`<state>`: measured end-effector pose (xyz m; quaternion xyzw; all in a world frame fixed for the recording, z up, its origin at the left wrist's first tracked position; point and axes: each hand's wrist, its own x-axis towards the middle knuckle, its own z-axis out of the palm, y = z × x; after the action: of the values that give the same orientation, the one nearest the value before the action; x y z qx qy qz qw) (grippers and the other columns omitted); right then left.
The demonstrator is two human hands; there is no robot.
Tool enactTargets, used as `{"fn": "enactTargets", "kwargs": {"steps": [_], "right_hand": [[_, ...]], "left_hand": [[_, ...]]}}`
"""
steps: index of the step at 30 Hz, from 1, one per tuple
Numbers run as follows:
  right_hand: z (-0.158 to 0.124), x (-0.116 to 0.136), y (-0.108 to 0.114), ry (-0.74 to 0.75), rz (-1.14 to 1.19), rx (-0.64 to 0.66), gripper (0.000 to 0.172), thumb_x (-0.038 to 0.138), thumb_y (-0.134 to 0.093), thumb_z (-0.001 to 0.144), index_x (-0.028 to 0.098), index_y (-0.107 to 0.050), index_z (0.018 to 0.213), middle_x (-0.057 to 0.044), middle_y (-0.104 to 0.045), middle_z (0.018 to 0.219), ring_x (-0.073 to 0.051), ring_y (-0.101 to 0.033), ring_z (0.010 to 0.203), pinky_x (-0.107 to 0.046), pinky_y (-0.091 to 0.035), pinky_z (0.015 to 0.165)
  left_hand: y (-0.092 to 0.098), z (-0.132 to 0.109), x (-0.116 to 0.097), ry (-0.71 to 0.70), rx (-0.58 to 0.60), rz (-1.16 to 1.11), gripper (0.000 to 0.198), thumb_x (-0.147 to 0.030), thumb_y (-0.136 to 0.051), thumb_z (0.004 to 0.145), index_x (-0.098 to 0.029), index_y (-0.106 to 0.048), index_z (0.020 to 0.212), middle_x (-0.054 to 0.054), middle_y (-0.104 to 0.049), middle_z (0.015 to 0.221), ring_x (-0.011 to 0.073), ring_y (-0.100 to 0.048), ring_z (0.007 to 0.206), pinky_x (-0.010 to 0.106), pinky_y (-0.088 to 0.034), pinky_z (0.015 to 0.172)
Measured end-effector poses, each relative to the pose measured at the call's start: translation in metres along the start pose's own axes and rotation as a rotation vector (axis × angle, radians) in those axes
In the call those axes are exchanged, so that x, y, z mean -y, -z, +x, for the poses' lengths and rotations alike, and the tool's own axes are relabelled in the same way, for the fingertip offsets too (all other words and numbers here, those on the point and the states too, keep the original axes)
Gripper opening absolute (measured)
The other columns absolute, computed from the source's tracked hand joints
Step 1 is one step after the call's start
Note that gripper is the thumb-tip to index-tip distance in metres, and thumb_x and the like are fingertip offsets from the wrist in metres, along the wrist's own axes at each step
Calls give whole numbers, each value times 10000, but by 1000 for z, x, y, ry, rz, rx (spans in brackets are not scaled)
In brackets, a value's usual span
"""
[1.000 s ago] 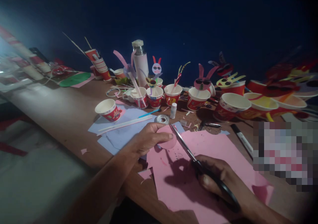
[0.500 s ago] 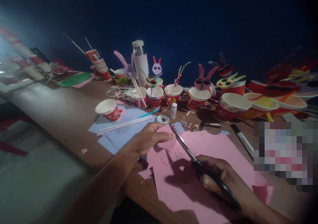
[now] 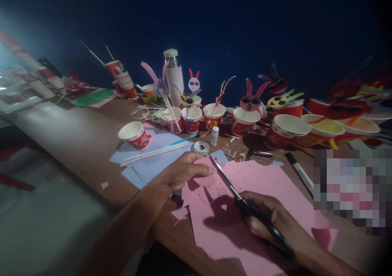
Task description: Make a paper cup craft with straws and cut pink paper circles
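Note:
Between the thumb and fingers of my left hand is a small rounded piece of pink paper. My right hand is wrapped round the black handles of a pair of scissors. The blades look nearly closed, and their tips reach the paper piece's upper right edge. Below both hands lies a large pink sheet with ragged edges, carrying the shadow of my right hand. Blue paper is spread to the left, beside my left wrist.
Paper cups, several with paper rabbit faces, line the back. A thermos stands behind them. A roll of tape, a small white bottle and white straws lie beyond my hands. A marker is at right.
Almost nothing differs. The pink piece has tilted slightly in my left hand, and the scissor tips stay at its edge. The whole view has shifted a little.

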<state>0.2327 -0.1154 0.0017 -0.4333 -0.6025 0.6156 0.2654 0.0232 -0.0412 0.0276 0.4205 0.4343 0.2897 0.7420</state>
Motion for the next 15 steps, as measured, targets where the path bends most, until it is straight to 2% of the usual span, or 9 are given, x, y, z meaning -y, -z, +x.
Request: {"fn": "enactTargets", "kwargs": {"steps": [10, 15], "right_hand": [[-2, -2, 1, -48, 33, 5, 391, 537, -596, 670, 169, -511, 770, 54, -378, 530, -67, -303, 427, -177, -257, 359], [-2, 1, 1, -58, -23, 0, 393, 557, -580, 672, 177, -494, 724, 62, -362, 491, -70, -310, 407, -184, -268, 356]], "left_hand": [[0, 0, 1, 4, 1, -47, 158, -149, -687, 543, -87, -645, 682, 1, -614, 558, 76, -535, 455, 177, -409, 461], [0, 0, -1, 4, 12, -64, 140, -119, -666, 538, -85, -653, 674, -1, -620, 563, 69, -538, 462, 165, -406, 462]]}}
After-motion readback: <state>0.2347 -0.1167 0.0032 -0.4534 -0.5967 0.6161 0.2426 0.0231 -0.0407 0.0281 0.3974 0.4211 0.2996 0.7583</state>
